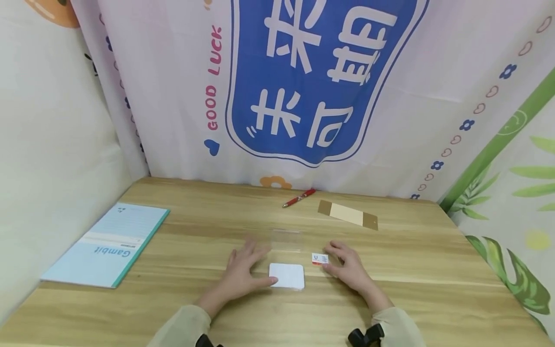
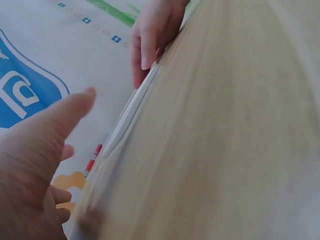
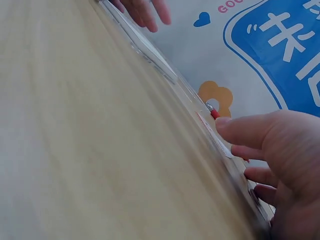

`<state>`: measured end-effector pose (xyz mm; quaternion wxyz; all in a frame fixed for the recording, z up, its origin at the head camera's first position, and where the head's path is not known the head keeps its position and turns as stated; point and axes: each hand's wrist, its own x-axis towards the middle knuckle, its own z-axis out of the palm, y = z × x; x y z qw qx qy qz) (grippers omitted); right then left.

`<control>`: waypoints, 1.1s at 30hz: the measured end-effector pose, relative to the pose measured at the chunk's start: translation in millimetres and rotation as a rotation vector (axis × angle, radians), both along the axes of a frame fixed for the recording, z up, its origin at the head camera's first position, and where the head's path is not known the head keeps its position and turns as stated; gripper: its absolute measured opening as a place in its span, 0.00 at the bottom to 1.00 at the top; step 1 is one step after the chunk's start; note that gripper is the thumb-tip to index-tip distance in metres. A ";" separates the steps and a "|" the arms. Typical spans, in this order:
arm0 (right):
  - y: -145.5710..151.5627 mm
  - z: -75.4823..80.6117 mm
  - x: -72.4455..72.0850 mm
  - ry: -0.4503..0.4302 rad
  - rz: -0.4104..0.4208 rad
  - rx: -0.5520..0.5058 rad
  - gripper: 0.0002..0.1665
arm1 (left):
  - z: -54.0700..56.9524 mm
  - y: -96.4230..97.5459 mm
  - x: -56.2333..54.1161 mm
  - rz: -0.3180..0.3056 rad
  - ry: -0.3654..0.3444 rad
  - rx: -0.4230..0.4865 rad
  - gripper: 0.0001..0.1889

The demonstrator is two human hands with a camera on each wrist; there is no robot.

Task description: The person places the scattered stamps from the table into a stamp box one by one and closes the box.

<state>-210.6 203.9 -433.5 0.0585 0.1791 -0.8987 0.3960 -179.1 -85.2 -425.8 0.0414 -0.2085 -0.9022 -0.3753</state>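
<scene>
A flat white stack of cards (image 1: 287, 276) lies on the wooden table, with a clear plastic edge showing beneath it. Just left of it, my left hand (image 1: 244, 271) has its fingers spread, the thumb tip overlapping the stack's left edge in the head view. A clear plastic lid (image 1: 286, 240) lies flat behind the stack. To the right is a small printed card (image 1: 320, 259) in white, blue and red. My right hand (image 1: 350, 270) is beside that card, thumb tip at its right edge and fingers loosely bent. Neither hand grips anything.
A red pen (image 1: 299, 198) lies near the back edge, beside a brown and beige cardboard strip (image 1: 348, 214). On the left is a light blue notebook (image 1: 108, 243). Printed curtains (image 1: 173, 96) hang behind and along both sides of the table.
</scene>
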 end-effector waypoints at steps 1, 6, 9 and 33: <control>-0.2 -0.5 0.3 0.006 -0.006 0.018 0.25 | -1.3 0.5 0.4 -0.001 0.005 -0.020 0.41; -1.5 0.0 1.2 0.059 -0.035 0.081 0.21 | -3.1 2.5 1.7 -0.007 0.013 -0.092 0.39; -2.4 1.1 0.7 0.063 -0.046 0.061 0.18 | -2.9 2.7 1.6 -0.010 0.010 -0.121 0.38; -9.9 0.6 3.0 0.157 -0.060 0.052 0.15 | -5.3 2.7 2.6 -0.022 0.011 -0.176 0.33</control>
